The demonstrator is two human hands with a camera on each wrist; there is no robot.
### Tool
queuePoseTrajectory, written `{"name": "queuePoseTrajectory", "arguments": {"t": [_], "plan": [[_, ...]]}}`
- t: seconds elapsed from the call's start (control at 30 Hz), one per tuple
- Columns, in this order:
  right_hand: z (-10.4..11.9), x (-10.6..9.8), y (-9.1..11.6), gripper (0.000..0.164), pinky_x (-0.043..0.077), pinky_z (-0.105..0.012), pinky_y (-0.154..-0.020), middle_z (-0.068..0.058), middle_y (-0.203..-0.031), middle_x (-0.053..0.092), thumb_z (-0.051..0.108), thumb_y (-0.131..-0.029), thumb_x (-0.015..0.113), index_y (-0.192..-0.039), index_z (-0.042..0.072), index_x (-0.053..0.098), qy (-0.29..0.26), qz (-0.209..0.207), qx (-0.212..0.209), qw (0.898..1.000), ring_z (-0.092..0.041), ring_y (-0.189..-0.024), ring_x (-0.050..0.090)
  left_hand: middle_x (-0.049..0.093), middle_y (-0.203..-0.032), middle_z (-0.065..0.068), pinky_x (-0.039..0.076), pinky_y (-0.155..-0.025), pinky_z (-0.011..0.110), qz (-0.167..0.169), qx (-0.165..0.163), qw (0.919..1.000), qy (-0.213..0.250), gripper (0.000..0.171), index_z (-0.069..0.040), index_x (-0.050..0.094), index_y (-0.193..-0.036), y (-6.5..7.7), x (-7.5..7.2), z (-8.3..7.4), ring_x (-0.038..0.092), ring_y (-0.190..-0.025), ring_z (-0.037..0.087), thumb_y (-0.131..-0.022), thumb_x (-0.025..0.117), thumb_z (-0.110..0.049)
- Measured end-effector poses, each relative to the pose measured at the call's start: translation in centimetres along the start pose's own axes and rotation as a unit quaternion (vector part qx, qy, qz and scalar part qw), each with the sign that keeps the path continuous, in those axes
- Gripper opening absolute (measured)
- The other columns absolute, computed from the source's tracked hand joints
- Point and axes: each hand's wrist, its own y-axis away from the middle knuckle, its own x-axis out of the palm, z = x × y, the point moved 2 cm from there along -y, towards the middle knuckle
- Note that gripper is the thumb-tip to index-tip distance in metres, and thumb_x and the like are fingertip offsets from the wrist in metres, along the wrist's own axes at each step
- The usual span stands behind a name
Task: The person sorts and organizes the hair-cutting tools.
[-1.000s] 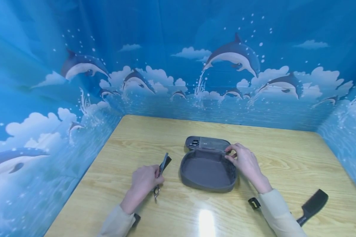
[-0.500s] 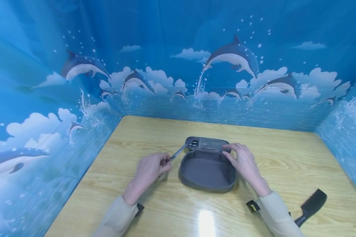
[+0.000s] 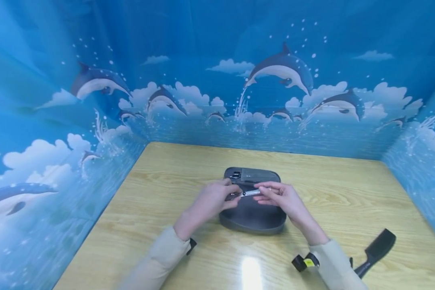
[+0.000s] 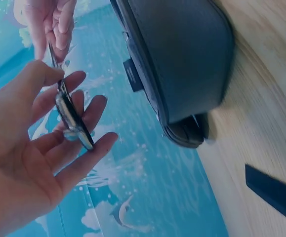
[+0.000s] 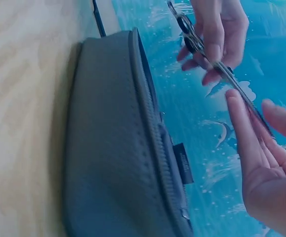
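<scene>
Silver hairdressing scissors are held level above the open grey zip case. My left hand pinches them between thumb and fingers near the finger loops, which show in the right wrist view. At the blade end, my right hand holds the blades between its thumb and fingers, as the right wrist view shows from the side. A second pair of scissors sits in the case's lid, beside a see-through pocket. The hands hide part of the case's inside.
A black wide comb lies on the wooden table at the right. A flat black item rests on the table left of the case, hidden in the head view. Dolphin-print sheets enclose the table's back and sides.
My left hand has carried the scissors up and right from beside the case to over it. My right hand has left the case's hinge edge and taken the blades.
</scene>
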Motion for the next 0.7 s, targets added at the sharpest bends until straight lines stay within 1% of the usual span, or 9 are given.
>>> {"name": "queuePoseTrajectory", "arguments": {"t": [0.07, 0.17, 0.3, 0.47, 0.53, 0.6, 0.63, 0.7], "plan": [[-0.2, 0.0, 0.2, 0.045, 0.056, -0.042, -0.094, -0.020, -0.119, 0.071, 0.020, -0.103, 0.062, -0.132, -0.014, 0.056, -0.014, -0.005, 0.014, 1.000, -0.019, -0.099, 0.074, 0.062, -0.085, -0.002, 0.038, -0.050, 0.015, 0.007, 0.002, 0.9999, 0.011, 0.020, -0.018, 0.076, -0.111, -0.3, 0.2, -0.3, 0.046, -0.060, 0.006, -0.092, 0.076, -0.025], [-0.5, -0.2, 0.4, 0.045, 0.055, -0.042, -0.096, -0.016, -0.117, 0.072, 0.019, -0.103, 0.062, -0.133, -0.014, 0.056, -0.033, -0.022, 0.031, 0.999, -0.020, -0.100, 0.074, 0.062, -0.084, -0.002, 0.036, -0.048, 0.014, 0.001, -0.004, 0.9996, 0.026, 0.019, -0.016, 0.077, -0.111, -0.5, 0.6, -0.5, 0.044, -0.059, 0.005, -0.093, 0.075, -0.022], [-0.7, -0.3, 0.4, 0.045, 0.055, -0.040, -0.096, -0.011, -0.113, 0.075, 0.019, -0.103, 0.062, -0.134, -0.013, 0.056, -0.053, -0.042, 0.043, 0.997, -0.017, -0.098, 0.075, 0.061, -0.084, -0.002, 0.034, -0.045, 0.014, -0.012, -0.022, 0.9990, 0.036, 0.020, -0.016, 0.078, -0.111, -0.6, 0.9, -0.5, 0.043, -0.057, 0.004, -0.093, 0.074, -0.022], [-0.7, -0.3, 0.4, 0.046, 0.055, -0.037, -0.096, -0.006, -0.113, 0.075, 0.020, -0.102, 0.063, -0.135, -0.012, 0.056, -0.066, -0.059, 0.053, 0.995, -0.013, -0.096, 0.075, 0.060, -0.086, -0.003, 0.036, -0.046, 0.015, -0.012, -0.045, 0.9977, 0.050, 0.021, -0.017, 0.078, -0.113, -0.9, 1.0, -0.4, 0.045, -0.057, 0.004, -0.095, 0.073, -0.027], [-0.7, -0.3, 0.4, 0.046, 0.056, -0.035, -0.096, -0.006, -0.112, 0.075, 0.020, -0.103, 0.062, -0.136, -0.011, 0.055, -0.068, -0.066, 0.057, 0.994, -0.012, -0.096, 0.074, 0.062, -0.089, -0.004, 0.040, -0.050, 0.016, -0.013, -0.054, 0.9967, 0.060, 0.022, -0.017, 0.078, -0.113, -0.9, 1.1, -0.3, 0.049, -0.062, 0.005, -0.095, 0.074, -0.029], [-0.7, -0.3, 0.4, 0.047, 0.056, -0.034, -0.095, -0.006, -0.110, 0.075, 0.020, -0.102, 0.063, -0.137, -0.011, 0.054, -0.075, -0.073, 0.061, 0.993, -0.012, -0.096, 0.074, 0.064, -0.094, -0.003, 0.045, -0.056, 0.018, -0.018, -0.064, 0.9945, 0.081, 0.024, -0.017, 0.077, -0.114, -0.9, 1.1, -0.2, 0.055, -0.069, 0.007, -0.094, 0.074, -0.030], [-0.7, -0.4, 0.4, 0.048, 0.055, -0.035, -0.096, -0.006, -0.109, 0.076, 0.020, -0.102, 0.062, -0.138, -0.011, 0.054, -0.080, -0.076, 0.062, 0.992, -0.012, -0.096, 0.074, 0.065, -0.097, -0.003, 0.048, -0.061, 0.020, -0.023, -0.071, 0.9927, 0.096, 0.025, -0.018, 0.077, -0.115, -0.9, 1.2, -0.1, 0.058, -0.075, 0.008, -0.094, 0.074, -0.031], [-0.7, -0.5, 0.3, 0.048, 0.055, -0.035, -0.096, -0.005, -0.108, 0.076, 0.019, -0.103, 0.062, -0.138, -0.012, 0.052, -0.092, -0.082, 0.061, 0.990, -0.012, -0.096, 0.074, 0.067, -0.105, -0.002, 0.054, -0.072, 0.024, -0.037, -0.091, 0.9858, 0.136, 0.029, -0.017, 0.075, -0.119, -0.9, 1.1, 0.2, 0.063, -0.088, 0.011, -0.095, 0.074, -0.032]]}}
